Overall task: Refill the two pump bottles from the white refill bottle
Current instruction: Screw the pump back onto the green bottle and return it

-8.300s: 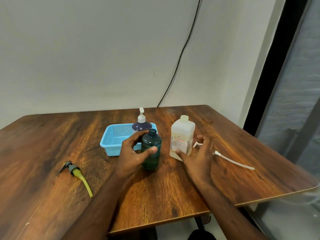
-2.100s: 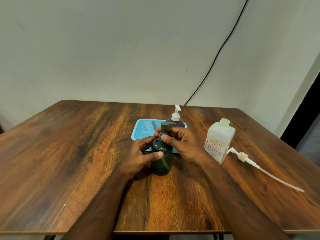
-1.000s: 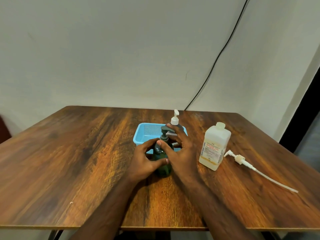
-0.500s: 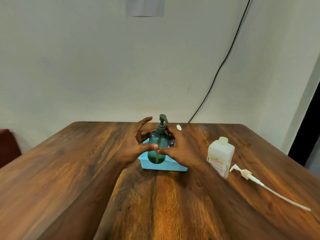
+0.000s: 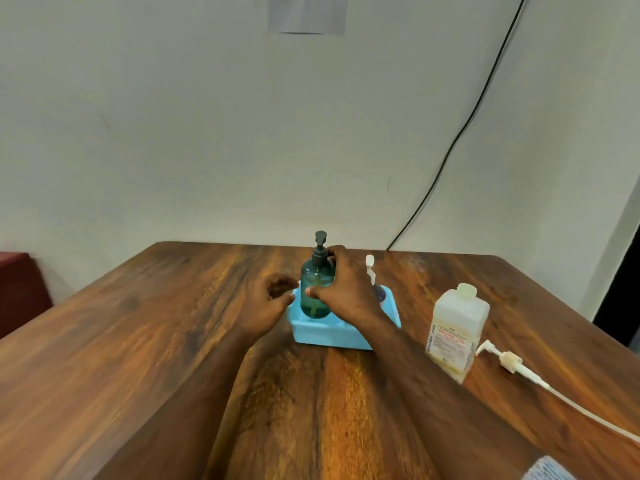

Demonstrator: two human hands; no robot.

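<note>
Inside one blue basket (image 5: 332, 336) stand two pump bottles, right hand (image 5: 349, 292) gripping the green bottle (image 5: 313, 289), left hand (image 5: 268, 301) loose.

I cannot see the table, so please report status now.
Right hand grips green pump bottle, standing in blue basket. Left hand loosely curled, empty. Nothing in the way.

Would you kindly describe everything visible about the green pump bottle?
The green pump bottle is translucent teal-green, plastic by its look, with a dark pump head screwed on and a yellowish tube inside. It stands upright in the blue basket. The right hand holds its body; the left hand is just beside it, apart.
</note>
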